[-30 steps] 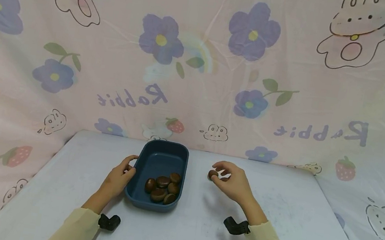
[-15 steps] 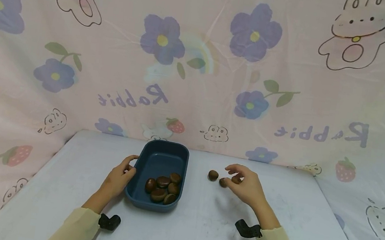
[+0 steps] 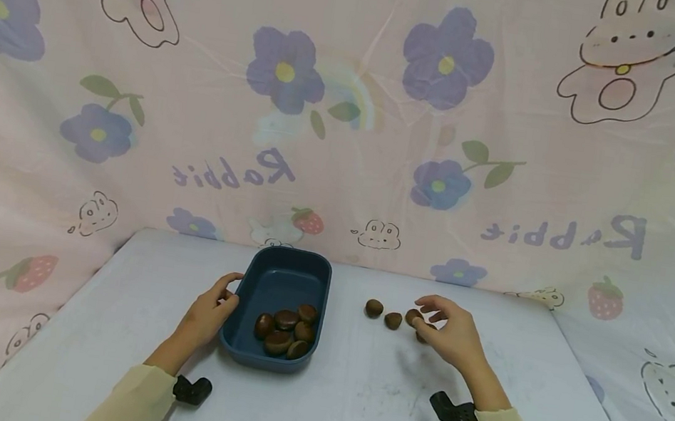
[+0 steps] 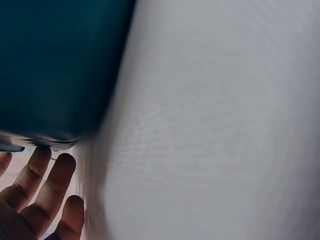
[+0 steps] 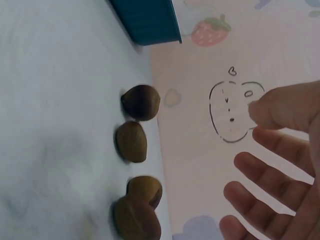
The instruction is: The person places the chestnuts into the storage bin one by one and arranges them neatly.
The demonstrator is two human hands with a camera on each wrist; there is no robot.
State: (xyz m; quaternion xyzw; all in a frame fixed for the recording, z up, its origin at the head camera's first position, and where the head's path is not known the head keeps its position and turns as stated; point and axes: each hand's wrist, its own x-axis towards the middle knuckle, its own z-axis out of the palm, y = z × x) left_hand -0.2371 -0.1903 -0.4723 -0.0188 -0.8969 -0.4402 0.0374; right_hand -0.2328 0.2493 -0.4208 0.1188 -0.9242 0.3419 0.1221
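Several glossy brown chestnuts point(image 3: 278, 342) lie in the near half of a dark blue rectangular container point(image 3: 285, 258). The left hand point(image 3: 208, 313) rests at its left side, thumb and index finger by the rim; the left wrist view shows loosely extended fingers point(image 4: 51, 191) at the wall. To the right of the container, several more chestnuts form a rough row on the table, among them a leftmost chestnut point(image 3: 373, 308) and another chestnut point(image 5: 131, 142). Over the right end of this row hovers the right hand point(image 3: 452, 334), fingers spread and holding nothing, partly covering the last chestnut point(image 3: 423, 335).
A white table point(image 3: 314, 419) bears everything. Behind it hangs a pink curtain point(image 3: 343, 168) printed with flowers, rabbits and strawberries. Black wrist devices point(image 3: 453, 409) sit at both sleeve cuffs.
The right hand has moved rightward along the row, uncovering more chestnuts, which now lie apart on the table. The left hand and the container have stayed in place.
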